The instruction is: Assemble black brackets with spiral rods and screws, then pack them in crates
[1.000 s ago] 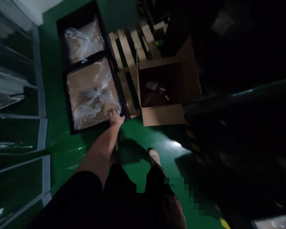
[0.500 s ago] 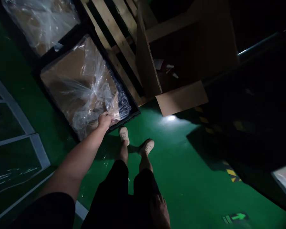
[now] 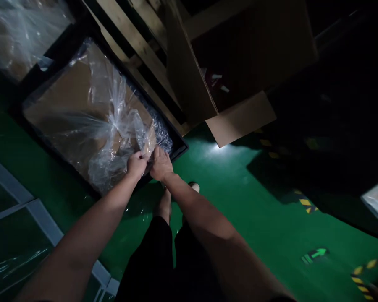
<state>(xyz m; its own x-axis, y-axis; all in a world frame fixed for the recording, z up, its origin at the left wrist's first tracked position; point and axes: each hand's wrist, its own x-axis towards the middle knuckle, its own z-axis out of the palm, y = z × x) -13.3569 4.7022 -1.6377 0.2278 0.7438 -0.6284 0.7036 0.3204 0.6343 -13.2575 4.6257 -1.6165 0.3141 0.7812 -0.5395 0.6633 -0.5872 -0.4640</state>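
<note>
Lying toward ten o'clock, cardboard (image 3: 66,88) in a black crate (image 3: 179,150) is covered by clear film (image 3: 113,119). The film is pinched in the closed grip of the left hand (image 3: 136,165). Just beside it, the right hand (image 3: 161,164) is curled; whether anything is held cannot be told. Toward one o'clock, an open carton (image 3: 190,79) is seen.

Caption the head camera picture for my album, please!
Left grip and right grip at the clear plastic over cardboard in a black crate.

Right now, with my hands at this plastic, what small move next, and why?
Perhaps peel the clear plastic back gently: the left hand seems to pinch it, the right hand is close beside, and it lies bunched over the cardboard.
</note>
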